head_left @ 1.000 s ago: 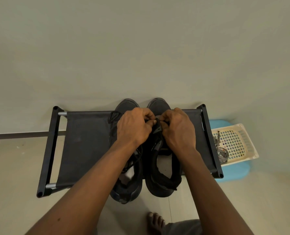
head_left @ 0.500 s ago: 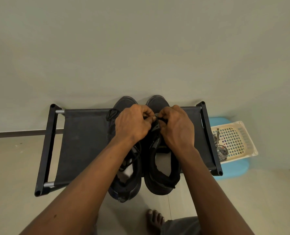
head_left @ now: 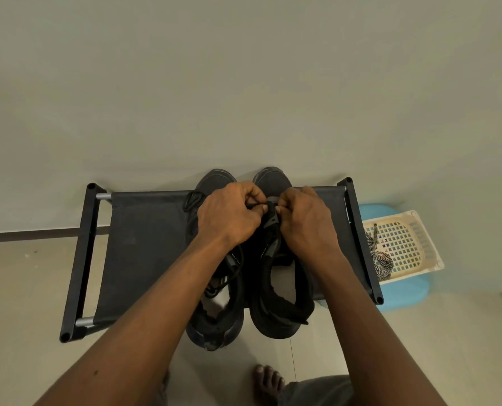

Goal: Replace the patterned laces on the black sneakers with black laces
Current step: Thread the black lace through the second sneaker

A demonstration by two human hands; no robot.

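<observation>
Left hand [head_left: 229, 218] and right hand [head_left: 306, 221] pinch a black lace [head_left: 261, 205].

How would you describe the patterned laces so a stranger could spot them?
Find the black fabric rack against the wall. Right of it, a cream perforated basket sits on a blue stool. The patterned laces lie bunched at the basket's left edge, the only black-and-white striped thing here.

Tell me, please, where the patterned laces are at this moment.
In the head view the patterned laces lie at the right, inside the cream basket at its left edge, atop the blue stool beside the black rack.
</observation>
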